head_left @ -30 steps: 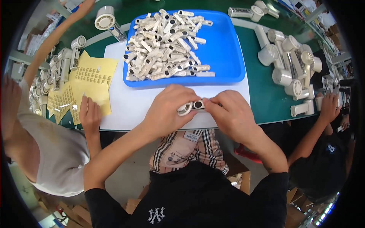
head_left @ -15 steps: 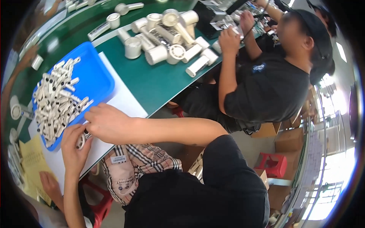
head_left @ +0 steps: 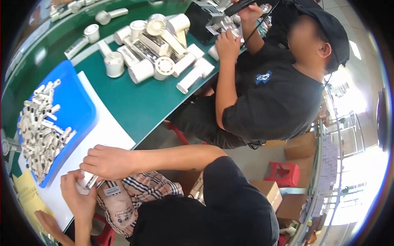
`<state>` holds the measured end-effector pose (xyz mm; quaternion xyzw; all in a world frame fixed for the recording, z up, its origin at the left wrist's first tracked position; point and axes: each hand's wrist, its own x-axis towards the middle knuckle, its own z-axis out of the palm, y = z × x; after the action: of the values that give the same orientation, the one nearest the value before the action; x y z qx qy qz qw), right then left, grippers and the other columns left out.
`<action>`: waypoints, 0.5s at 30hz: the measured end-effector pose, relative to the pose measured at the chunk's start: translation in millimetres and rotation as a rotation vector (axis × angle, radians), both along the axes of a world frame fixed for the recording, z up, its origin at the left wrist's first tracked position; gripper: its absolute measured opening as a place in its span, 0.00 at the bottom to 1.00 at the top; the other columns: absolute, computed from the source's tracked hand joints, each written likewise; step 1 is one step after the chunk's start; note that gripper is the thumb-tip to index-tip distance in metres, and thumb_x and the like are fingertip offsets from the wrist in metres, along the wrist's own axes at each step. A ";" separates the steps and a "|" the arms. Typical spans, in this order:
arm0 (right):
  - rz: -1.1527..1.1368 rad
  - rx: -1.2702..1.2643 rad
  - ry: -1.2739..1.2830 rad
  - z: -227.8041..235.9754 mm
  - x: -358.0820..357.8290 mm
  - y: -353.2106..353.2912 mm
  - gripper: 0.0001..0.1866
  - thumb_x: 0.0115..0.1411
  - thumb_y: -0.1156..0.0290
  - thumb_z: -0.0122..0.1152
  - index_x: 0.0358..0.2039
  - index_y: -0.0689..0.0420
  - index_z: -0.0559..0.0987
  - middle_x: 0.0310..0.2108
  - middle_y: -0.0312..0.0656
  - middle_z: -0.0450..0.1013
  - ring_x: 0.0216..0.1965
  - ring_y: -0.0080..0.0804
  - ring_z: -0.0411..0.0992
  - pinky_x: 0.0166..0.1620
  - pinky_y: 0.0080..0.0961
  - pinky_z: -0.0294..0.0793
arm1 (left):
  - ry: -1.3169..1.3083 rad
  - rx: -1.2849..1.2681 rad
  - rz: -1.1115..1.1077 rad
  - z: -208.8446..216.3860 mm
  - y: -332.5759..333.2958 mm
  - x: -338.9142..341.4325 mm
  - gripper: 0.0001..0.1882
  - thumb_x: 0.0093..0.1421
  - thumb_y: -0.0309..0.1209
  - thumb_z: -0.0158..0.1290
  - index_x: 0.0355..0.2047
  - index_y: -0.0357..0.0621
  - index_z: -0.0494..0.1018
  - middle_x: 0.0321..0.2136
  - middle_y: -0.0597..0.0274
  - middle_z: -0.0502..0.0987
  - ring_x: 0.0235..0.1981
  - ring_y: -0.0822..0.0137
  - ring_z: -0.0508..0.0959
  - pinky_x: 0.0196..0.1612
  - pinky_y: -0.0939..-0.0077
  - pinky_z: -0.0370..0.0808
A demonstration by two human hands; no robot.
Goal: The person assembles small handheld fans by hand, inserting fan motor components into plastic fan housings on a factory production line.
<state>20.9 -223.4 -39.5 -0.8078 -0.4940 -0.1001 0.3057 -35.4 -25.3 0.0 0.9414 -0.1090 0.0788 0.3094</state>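
My left hand (head_left: 78,199) and my right hand (head_left: 107,162) meet at the near edge of a white sheet (head_left: 107,133) on the green table (head_left: 135,102). Together they pinch a small white and metal part (head_left: 87,181). A blue tray (head_left: 80,108) heaped with several small white parts (head_left: 39,131) lies just beyond my hands. My plaid-clad lap shows below them.
A co-worker in a black shirt (head_left: 275,94) sits close on my right, hands on a device at the table's edge. White cylindrical housings (head_left: 158,45) are piled on the table. Another person's hand (head_left: 46,220) rests by yellow sheets (head_left: 26,194). A red stool (head_left: 287,174) and cardboard boxes stand on the floor.
The view has swung from straight over the tray to the right, bringing the seated co-worker and floor in. My hands stay together on the small part.
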 end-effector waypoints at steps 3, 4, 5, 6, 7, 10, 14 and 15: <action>-0.036 0.110 0.088 -11.6 3.0 -1.0 0.29 0.46 0.61 0.73 0.47 0.59 0.74 0.41 0.40 0.72 0.44 0.40 0.69 0.46 0.37 0.67 | 0.040 -0.033 -0.014 -1.9 -1.9 11.4 0.22 0.38 0.17 0.64 0.35 0.39 0.69 0.32 0.55 0.71 0.36 0.50 0.72 0.40 0.61 0.69; -0.067 0.200 0.160 -12.0 2.6 1.2 0.28 0.45 0.62 0.73 0.46 0.58 0.75 0.41 0.40 0.72 0.43 0.41 0.69 0.46 0.38 0.66 | 0.039 -0.042 -0.049 -5.0 3.2 14.9 0.22 0.38 0.16 0.63 0.36 0.39 0.70 0.33 0.54 0.72 0.36 0.51 0.72 0.41 0.63 0.69; -0.078 0.194 0.172 -11.8 5.7 1.8 0.28 0.45 0.62 0.73 0.46 0.58 0.75 0.41 0.40 0.72 0.43 0.41 0.69 0.46 0.38 0.66 | 0.052 -0.048 -0.057 -6.0 2.8 16.9 0.22 0.38 0.16 0.63 0.36 0.39 0.70 0.33 0.54 0.72 0.36 0.51 0.72 0.41 0.63 0.69; -0.071 0.212 0.251 -11.4 6.2 5.6 0.27 0.44 0.63 0.73 0.45 0.59 0.76 0.40 0.41 0.72 0.43 0.43 0.69 0.46 0.39 0.66 | 0.076 -0.096 -0.021 -7.1 4.5 14.8 0.23 0.38 0.17 0.64 0.36 0.38 0.70 0.34 0.54 0.73 0.38 0.52 0.73 0.44 0.64 0.70; -0.062 0.233 0.329 -9.5 6.7 9.0 0.26 0.43 0.64 0.73 0.44 0.59 0.77 0.38 0.42 0.73 0.42 0.44 0.69 0.46 0.41 0.66 | 0.099 -0.141 0.017 -6.5 6.4 13.7 0.23 0.38 0.17 0.65 0.37 0.38 0.70 0.35 0.54 0.74 0.39 0.54 0.74 0.46 0.65 0.71; 0.040 0.226 0.400 -7.6 21.9 21.2 0.25 0.44 0.65 0.70 0.44 0.60 0.78 0.36 0.44 0.73 0.42 0.46 0.69 0.47 0.41 0.66 | 0.196 -0.191 0.083 0.9 27.0 7.6 0.24 0.39 0.20 0.68 0.38 0.36 0.70 0.37 0.53 0.76 0.40 0.59 0.76 0.48 0.69 0.72; 0.084 0.232 0.457 -10.0 19.9 9.6 0.31 0.52 0.64 0.68 0.56 0.59 0.74 0.44 0.48 0.73 0.49 0.48 0.69 0.56 0.42 0.65 | 0.058 -0.033 -0.070 9.9 20.5 23.1 0.28 0.37 0.20 0.68 0.42 0.37 0.73 0.37 0.50 0.78 0.42 0.49 0.79 0.46 0.62 0.75; 0.108 0.203 0.526 -9.0 21.7 -0.3 0.32 0.54 0.62 0.69 0.59 0.57 0.73 0.49 0.48 0.73 0.52 0.49 0.69 0.58 0.42 0.65 | 0.092 0.031 -0.101 12.4 17.5 25.7 0.28 0.36 0.21 0.68 0.42 0.39 0.74 0.39 0.50 0.79 0.42 0.46 0.78 0.45 0.60 0.75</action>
<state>42.6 -223.7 -48.6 -0.7439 -0.4274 0.0804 0.5073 -9.8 -7.8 12.5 0.9420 -0.1432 0.0183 0.3031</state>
